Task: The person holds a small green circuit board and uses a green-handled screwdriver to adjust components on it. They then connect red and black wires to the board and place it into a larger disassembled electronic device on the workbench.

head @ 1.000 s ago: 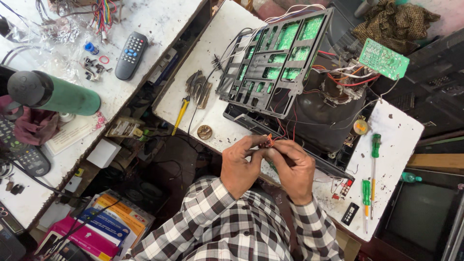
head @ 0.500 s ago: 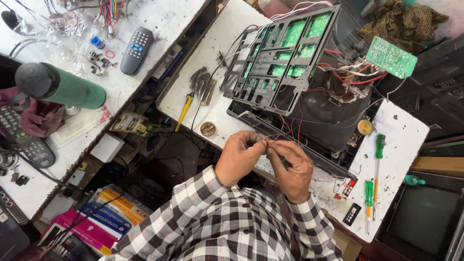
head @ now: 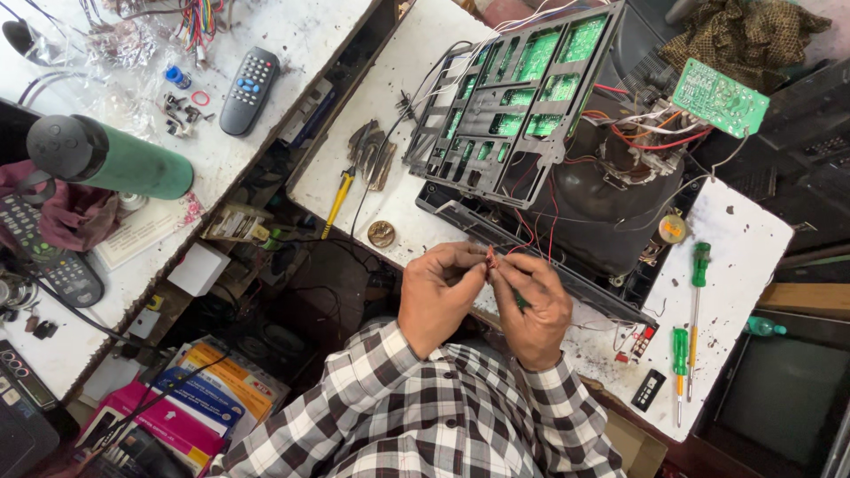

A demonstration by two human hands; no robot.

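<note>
Lower centre: left hand and right hand meet fingertip to fingertip, both pinched on the red wire ends at the near edge of the tabletop; advisable to keep the pinch tight and the leads slack. Beyond, centre top: open television chassis; green screwdrivers right.

A green cylinder and grey remote lie on the left bench; two green-handled screwdrivers rest at right.
</note>
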